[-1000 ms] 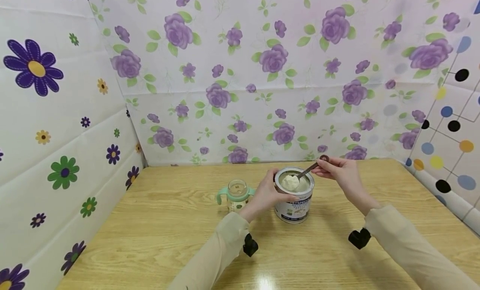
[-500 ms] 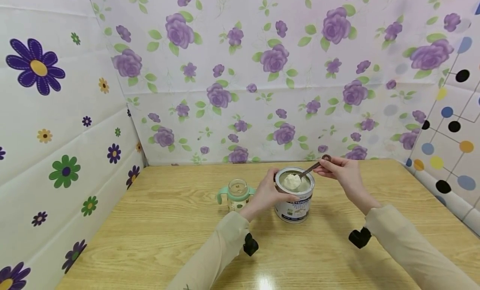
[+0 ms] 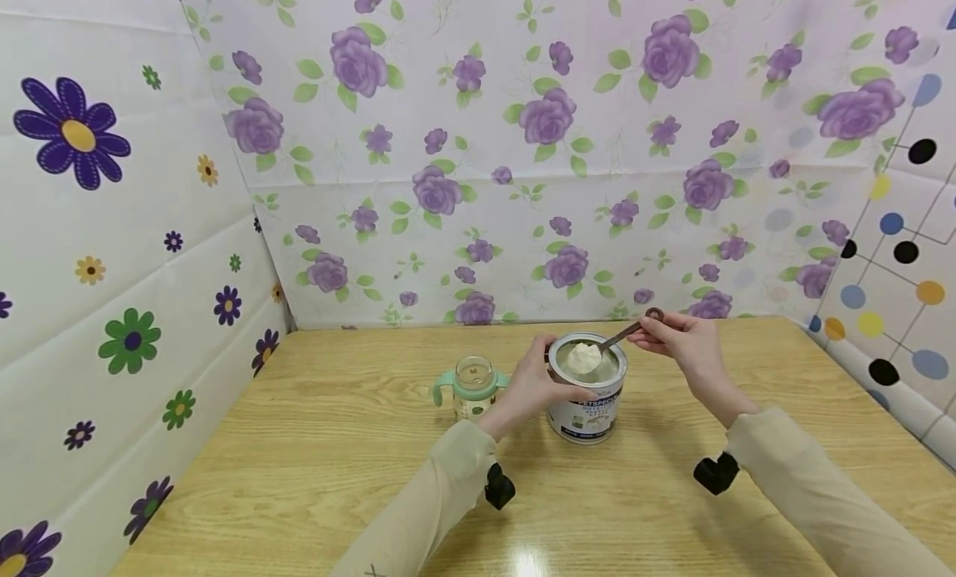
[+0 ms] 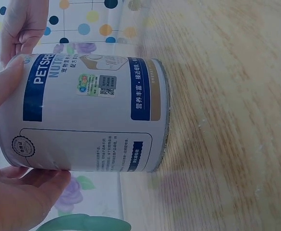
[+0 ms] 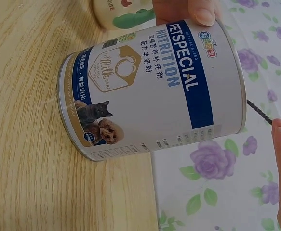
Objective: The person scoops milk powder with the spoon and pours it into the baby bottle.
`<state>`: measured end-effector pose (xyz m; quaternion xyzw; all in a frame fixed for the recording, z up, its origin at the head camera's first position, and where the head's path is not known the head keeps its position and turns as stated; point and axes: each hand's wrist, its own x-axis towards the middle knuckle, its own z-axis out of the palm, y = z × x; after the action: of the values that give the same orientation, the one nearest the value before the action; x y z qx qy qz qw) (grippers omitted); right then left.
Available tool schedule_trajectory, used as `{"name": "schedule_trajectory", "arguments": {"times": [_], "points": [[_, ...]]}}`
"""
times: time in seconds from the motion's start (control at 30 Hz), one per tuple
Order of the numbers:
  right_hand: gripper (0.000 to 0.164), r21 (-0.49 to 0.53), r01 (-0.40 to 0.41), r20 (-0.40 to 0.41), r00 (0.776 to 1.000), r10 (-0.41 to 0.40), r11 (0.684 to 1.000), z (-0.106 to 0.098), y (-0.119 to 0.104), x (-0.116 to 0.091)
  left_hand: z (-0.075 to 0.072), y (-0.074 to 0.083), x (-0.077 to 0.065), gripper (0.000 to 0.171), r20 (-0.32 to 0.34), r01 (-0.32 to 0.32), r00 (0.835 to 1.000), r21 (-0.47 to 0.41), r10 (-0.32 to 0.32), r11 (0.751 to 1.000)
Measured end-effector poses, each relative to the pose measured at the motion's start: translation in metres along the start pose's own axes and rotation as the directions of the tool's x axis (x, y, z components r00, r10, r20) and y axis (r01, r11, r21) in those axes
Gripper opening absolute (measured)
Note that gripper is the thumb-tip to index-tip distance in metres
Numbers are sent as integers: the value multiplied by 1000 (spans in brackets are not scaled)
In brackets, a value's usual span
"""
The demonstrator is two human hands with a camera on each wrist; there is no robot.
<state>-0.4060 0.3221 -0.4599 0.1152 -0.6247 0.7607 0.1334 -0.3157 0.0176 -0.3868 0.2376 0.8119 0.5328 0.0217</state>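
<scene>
A white and blue milk powder can [image 3: 586, 423] stands upright on the table without its lid. My left hand [image 3: 532, 386] grips it near the rim, thumb across the front and fingers round the far side, as the left wrist view also shows. With its fingertips, my right hand [image 3: 687, 353] pinches the brown handle of a spoon [image 3: 621, 336] at its ringed end. The spoon slants down into the can's mouth, and a heap of pale powder [image 3: 582, 359] sits on its bowl, hiding it. Left of the can stands a baby bottle [image 3: 474, 386] with green handles and an open top.
The wooden table [image 3: 314, 444] ends at a purple-flowered cloth [image 3: 448, 253] behind, with patterned cloths at both sides. In the left wrist view, a few pale specks lie on the wood. The left forearm passes just in front of the bottle.
My right hand has drawn the spoon slightly to the right and up, and its heap of powder has shifted with it. The left hand, can and bottle stay in place.
</scene>
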Motion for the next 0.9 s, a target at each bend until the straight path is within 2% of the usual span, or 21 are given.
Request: {"name": "schedule_trajectory", "arguments": {"times": [0.03, 0.1, 0.17, 0.23, 0.3, 0.33, 0.4, 0.43, 0.47, 0.53, 0.57, 0.63, 0.7, 0.8, 0.9], "points": [[36, -15, 12, -26, 1000, -12, 1000, -9, 15, 9, 0, 0, 0, 87, 1, 1, 1000, -1, -1, 1000], [36, -4, 27, -42, 999, -27, 1000, -10, 18, 10, 0, 1, 0, 87, 2, 1, 1000, 4, -1, 1000], [32, 31, 55, -21, 998, -55, 998, -8, 15, 8, 0, 1, 0, 87, 4, 6, 1000, 14, -6, 1000], [26, 46, 32, -20, 999, -31, 998, 19, -23, -12, 0, 2, 0, 88, 6, 10, 1000, 26, -10, 1000], [26, 47, 37, -4, 999, -37, 998, 19, -26, -13, 0, 3, -1, 88, 9, 13, 1000, 33, -13, 999], [23, 77, 20, 10, 1000, -20, 997, 30, -43, -22, -1, 3, -1, 88, 11, 10, 1000, 34, -10, 999], [22, 89, 2, 7, 1000, -3, 996, 33, -49, -25, -1, 4, -1, 88, 15, 3, 1000, 30, -3, 1000], [19, 137, 10, 35, 999, -15, 991, 32, -48, -26, -1, 3, -1, 89, 17, 4, 1000, 32, -4, 999], [21, 137, 9, 36, 999, -14, 991, 25, -38, -20, -2, 4, -1, 91, 18, 7, 1000, 35, -8, 999], [19, 168, -4, 53, 999, -5, 986, 39, -60, -31, -3, 5, -1, 96, 15, 17, 1000, 40, -17, 999], [19, 176, 13, 60, 998, -23, 984, 35, -54, -27, -4, 6, -1, 99, 14, 25, 1000, 42, -26, 999], [19, 157, 14, 38, 999, -20, 987, 55, -80, -41, -6, 7, -1, 103, 6, 42, 999, 50, -43, 998], [20, 111, 35, 12, 999, -36, 993, 65, -91, -46, -8, 10, -1, 105, 0, 50, 999, 47, -50, 998], [15, 77, 6, -42, 999, -3, 997, 88, -121, -62, -13, 14, -1, 103, -3, 46, 999, 39, -46, 998], [8, 134, -27, -52, 998, 34, 991, 96, -132, -67, -19, 19, -1, 101, -10, 25, 1000, 34, -25, 999]]}}
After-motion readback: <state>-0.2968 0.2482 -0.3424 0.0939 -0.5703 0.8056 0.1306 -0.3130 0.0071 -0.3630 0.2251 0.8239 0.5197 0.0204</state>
